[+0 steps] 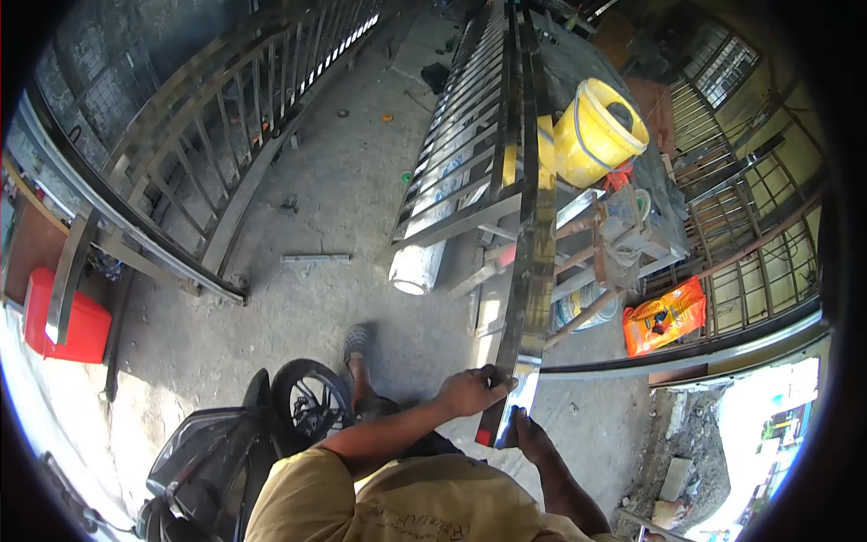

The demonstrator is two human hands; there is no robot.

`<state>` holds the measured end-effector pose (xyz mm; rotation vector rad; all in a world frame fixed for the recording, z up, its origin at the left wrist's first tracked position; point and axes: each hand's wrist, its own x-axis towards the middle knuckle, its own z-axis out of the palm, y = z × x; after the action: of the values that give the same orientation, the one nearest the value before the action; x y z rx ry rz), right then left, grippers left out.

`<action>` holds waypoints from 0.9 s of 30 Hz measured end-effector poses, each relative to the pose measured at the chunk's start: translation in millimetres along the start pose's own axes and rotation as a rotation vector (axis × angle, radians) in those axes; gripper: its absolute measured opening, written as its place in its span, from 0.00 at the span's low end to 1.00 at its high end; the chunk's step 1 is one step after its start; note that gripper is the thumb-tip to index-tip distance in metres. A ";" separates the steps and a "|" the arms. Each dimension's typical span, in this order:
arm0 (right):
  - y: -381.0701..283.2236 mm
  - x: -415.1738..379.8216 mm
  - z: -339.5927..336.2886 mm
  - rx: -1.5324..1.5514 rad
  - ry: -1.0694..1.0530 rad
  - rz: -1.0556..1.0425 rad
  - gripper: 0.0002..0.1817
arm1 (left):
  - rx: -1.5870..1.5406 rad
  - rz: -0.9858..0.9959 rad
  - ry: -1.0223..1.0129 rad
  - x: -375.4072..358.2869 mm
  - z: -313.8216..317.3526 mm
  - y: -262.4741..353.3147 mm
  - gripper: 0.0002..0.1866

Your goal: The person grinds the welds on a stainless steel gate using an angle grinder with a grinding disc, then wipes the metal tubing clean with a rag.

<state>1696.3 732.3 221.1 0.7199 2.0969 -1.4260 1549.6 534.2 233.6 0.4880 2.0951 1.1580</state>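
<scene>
A long, shiny rectangular metal tube [533, 235] stretches away from my body, its near end low in the middle of the head view. A small red patch marks that near end. My left hand [471, 392] is closed on the tube's left side, fingers reaching over its top. Lower down, my right hand [533, 437] grips the right side close to the end, thumb along the edge. Just left of the tube, a metal railing with many slats [461, 144] runs in nearly the same direction. The tube's far end is hard to make out.
A yellow bucket [587, 135] stands on the workbench at right. An orange bag [665, 316] lies beside a window grille. A white cylinder [423, 257] is under the railing. Another railing [226, 108] stands at left, with a red bin [68, 316] and a motorcycle [212, 452] nearer.
</scene>
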 end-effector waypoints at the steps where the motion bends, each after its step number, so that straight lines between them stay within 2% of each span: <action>1: -0.9 -4.6 -1.2 -0.027 0.018 0.020 0.34 | 0.002 0.004 0.015 -1.2 0.3 1.3 0.37; 3: -32.3 -17.2 5.8 -0.044 0.075 0.029 0.36 | 0.019 0.030 0.054 -0.2 3.6 -1.2 0.37; 4: -40.6 -20.2 1.0 -0.047 -0.012 0.091 0.35 | 0.050 0.033 0.067 -1.9 3.3 0.4 0.37; 6: -29.9 -15.4 4.5 -0.076 0.078 -0.005 0.34 | -0.023 0.079 0.069 -5.0 -0.7 3.4 0.38; 9: -26.5 -12.8 -3.5 -0.033 -0.051 0.079 0.36 | -0.071 0.016 -0.002 -2.9 2.2 1.8 0.41; 12: -7.2 -6.1 -3.6 -0.122 0.030 -0.013 0.37 | -0.340 0.008 -0.041 -4.7 11.2 -0.3 0.41; 15: -32.4 -17.5 -0.4 -0.156 0.014 0.026 0.39 | -0.510 0.030 -0.075 -9.7 33.4 -10.1 0.38; 18: -6.1 -3.1 -6.7 -0.209 -0.058 -0.001 0.36 | -0.636 0.034 -0.145 -23.2 26.5 2.5 0.38; 19: -4.4 -1.9 -1.5 -0.129 -0.025 -0.127 0.33 | -0.762 0.101 -0.105 -18.7 45.6 -8.9 0.37; 20: -12.5 -6.1 -2.1 -0.196 -0.022 -0.032 0.33 | -0.891 0.166 -0.067 -10.6 58.7 -19.1 0.35; 21: -14.8 -6.8 -3.4 -0.186 -0.044 0.002 0.34 | -0.789 0.045 -0.113 -19.0 43.3 -9.6 0.33; 23: -21.0 -8.7 -3.6 -0.192 -0.042 0.031 0.35 | -0.781 0.072 -0.164 -5.2 59.1 -30.2 0.28; 26: -31.0 -15.0 -0.2 -0.233 -0.011 0.035 0.35 | -0.781 0.035 -0.164 -8.5 54.4 -26.6 0.23; 27: -32.5 -15.4 -0.7 -0.237 -0.019 0.045 0.35 | -0.859 0.030 -0.171 -25.3 37.9 -4.0 0.24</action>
<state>1685.8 720.6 253.5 0.6510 2.1740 -1.1310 1594.5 539.1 225.9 0.1884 1.2705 1.8011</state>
